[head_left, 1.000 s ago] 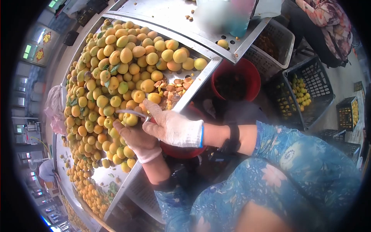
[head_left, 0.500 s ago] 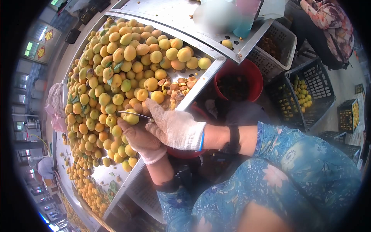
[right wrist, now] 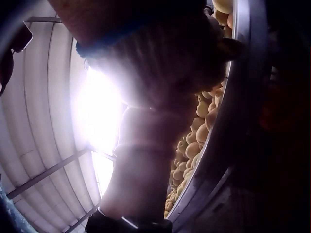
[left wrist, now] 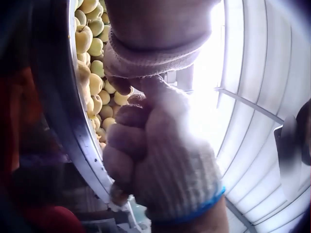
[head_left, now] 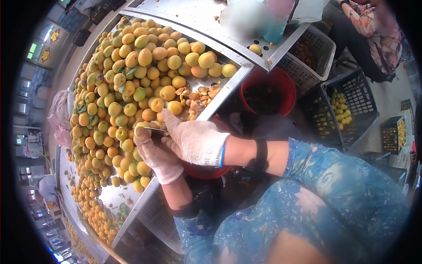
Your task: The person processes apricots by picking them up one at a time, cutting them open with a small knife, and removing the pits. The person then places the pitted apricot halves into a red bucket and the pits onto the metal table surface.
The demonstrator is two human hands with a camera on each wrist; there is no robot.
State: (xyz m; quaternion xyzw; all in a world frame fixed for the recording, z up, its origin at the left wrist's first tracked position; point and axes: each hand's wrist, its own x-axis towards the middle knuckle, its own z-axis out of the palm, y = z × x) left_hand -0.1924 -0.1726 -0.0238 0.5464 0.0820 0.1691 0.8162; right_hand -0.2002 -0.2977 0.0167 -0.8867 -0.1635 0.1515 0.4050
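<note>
In the head view, my gloved left hand [head_left: 157, 156] holds a yellow-green apricot [head_left: 140, 130] at its fingertips, over the edge of the fruit heap. My right hand [head_left: 198, 141], in a white knit glove with a blue cuff, grips a knife whose thin blade [head_left: 154, 129] reaches to the apricot; its handle is hidden in the glove. The two hands press close together, with the right index finger stretched along the near side of the heap. In the left wrist view, curled fingers [left wrist: 124, 145] of the right glove show. The right wrist view is dark around the gloves.
A big heap of apricots [head_left: 127, 79] covers the metal table [head_left: 224, 94]. Split pieces and pits [head_left: 198, 97] lie near its edge. Red buckets [head_left: 288, 90] stand below. Beyond are a white basket [head_left: 327, 55] and black crates [head_left: 367, 94] of fruit. Another person sits at upper right.
The apricot has turned lower behind the left fingertips and shows less now. The blade has shifted from lying across it to its right side. Both hands stay together over the same spot.
</note>
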